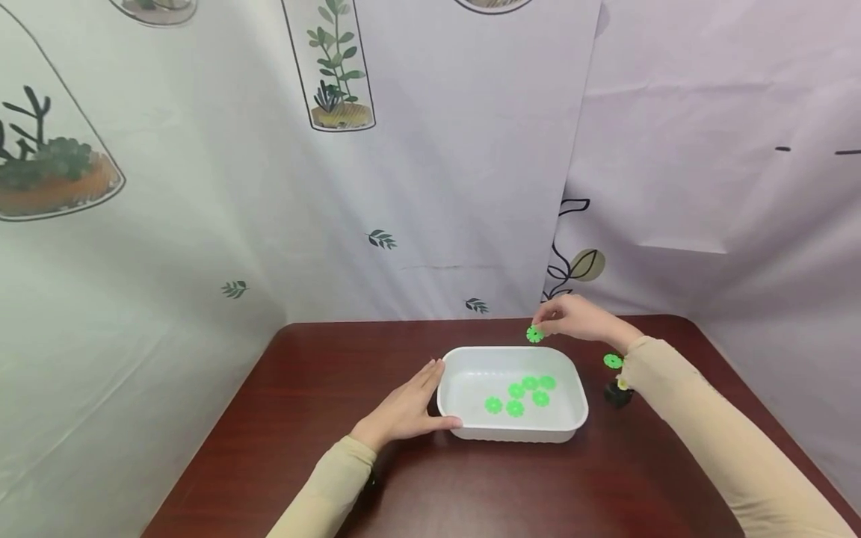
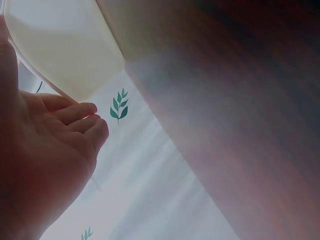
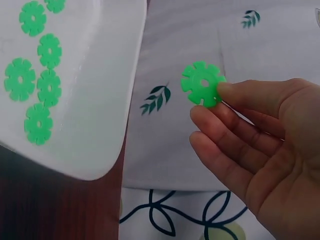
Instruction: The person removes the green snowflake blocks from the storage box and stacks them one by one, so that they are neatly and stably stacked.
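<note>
A white rectangular tray [image 1: 518,433] stands on the table, with several flat green notched discs [image 1: 514,408] lying on its floor. My left hand [image 1: 406,407] rests against the tray's left end, fingers straight along the outside and thumb at the front rim. Beyond the tray's back rim, my right hand [image 1: 572,317] pinches one green notched disc [image 3: 202,84] between thumb and fingertips. That disc has a hole in its middle and slots round its edge. In the left wrist view, the left fingers touch the tray's underside edge.
Another green disc [image 1: 613,361] shows beside the right sleeve, near a small dark object [image 1: 617,394] and a little flower shape. The dark red wooden table [image 1: 303,388] meets a printed white cloth [image 1: 437,187] at the back and sides.
</note>
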Demonstrator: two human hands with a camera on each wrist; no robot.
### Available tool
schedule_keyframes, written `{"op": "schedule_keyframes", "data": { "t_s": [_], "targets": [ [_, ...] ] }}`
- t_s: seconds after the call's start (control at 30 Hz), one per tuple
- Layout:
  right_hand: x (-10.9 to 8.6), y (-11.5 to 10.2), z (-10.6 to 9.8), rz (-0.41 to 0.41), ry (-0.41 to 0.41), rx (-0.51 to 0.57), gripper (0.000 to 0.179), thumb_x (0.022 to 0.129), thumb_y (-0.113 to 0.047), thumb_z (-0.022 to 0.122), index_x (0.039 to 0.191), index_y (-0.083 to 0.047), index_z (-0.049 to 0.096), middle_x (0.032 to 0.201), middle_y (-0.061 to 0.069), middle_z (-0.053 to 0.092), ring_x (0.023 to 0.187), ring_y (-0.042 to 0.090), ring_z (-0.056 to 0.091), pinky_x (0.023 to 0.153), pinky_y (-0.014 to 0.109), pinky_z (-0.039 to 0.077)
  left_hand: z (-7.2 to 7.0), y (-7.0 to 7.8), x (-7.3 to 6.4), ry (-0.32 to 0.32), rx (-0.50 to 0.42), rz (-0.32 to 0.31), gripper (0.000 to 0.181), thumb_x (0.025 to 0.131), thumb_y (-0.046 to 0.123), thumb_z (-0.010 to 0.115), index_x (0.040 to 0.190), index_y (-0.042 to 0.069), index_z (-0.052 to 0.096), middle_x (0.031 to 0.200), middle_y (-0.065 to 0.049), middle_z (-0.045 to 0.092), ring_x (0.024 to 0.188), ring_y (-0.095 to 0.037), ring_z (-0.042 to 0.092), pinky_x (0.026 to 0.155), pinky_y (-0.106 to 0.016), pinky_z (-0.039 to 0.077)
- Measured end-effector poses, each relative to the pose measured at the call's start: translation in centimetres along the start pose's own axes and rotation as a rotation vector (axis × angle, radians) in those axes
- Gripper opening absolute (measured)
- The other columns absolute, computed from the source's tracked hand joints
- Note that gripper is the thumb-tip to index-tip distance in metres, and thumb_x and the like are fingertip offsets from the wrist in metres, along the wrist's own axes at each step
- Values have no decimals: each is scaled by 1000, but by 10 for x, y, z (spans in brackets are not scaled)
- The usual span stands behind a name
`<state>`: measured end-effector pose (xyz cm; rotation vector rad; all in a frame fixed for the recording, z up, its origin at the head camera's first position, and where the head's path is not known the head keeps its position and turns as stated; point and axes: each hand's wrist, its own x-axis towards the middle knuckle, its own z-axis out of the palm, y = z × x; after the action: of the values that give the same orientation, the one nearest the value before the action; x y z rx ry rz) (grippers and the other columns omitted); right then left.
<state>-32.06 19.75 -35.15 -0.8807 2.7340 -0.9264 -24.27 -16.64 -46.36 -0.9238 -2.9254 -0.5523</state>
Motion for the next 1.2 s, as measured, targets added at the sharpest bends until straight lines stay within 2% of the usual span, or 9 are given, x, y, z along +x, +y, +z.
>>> {"op": "schedule_keyframes", "data": {
  "t_s": [0.23,0.43,0.6,0.97,1.2],
  "targets": [
    [-14,12,-14,80,66,52,23,97,-25,69,112,-8,74,102,3,73,90,18,68,85,46,55,0,0,1,2,-2,2,113,83,75,63,159,1,23,165,-15,24,153,-23,19,117,-42,32],
    [-28,28,-28,136,98,122,31,98,-26,69,117,-2,71,104,7,74,91,21,70,87,45,56,1,1,4,6,-17,8,112,83,74,64,159,1,24,164,-15,25,153,-23,19,116,-43,33],
    [-39,46,-35,174,141,148,31,99,-23,67,117,2,70,105,11,72,91,22,71,85,42,57,1,2,7,7,-44,8,113,83,74,64,159,1,23,165,-15,24,153,-23,19,116,-43,33],
    [-66,88,-27,263,199,229,33,99,-15,66,119,12,65,110,22,68,90,23,71,80,38,60,2,2,10,-7,-48,3,113,83,73,65,159,0,22,165,-15,23,153,-23,18,117,-43,31],
    [-70,112,-11,310,303,393,39,101,-13,62,124,18,58,108,25,70,86,19,72,83,41,59,4,-1,7,3,-59,-16,113,82,71,68,159,1,24,164,-16,25,153,-23,19,116,-44,32]
  ]
}}
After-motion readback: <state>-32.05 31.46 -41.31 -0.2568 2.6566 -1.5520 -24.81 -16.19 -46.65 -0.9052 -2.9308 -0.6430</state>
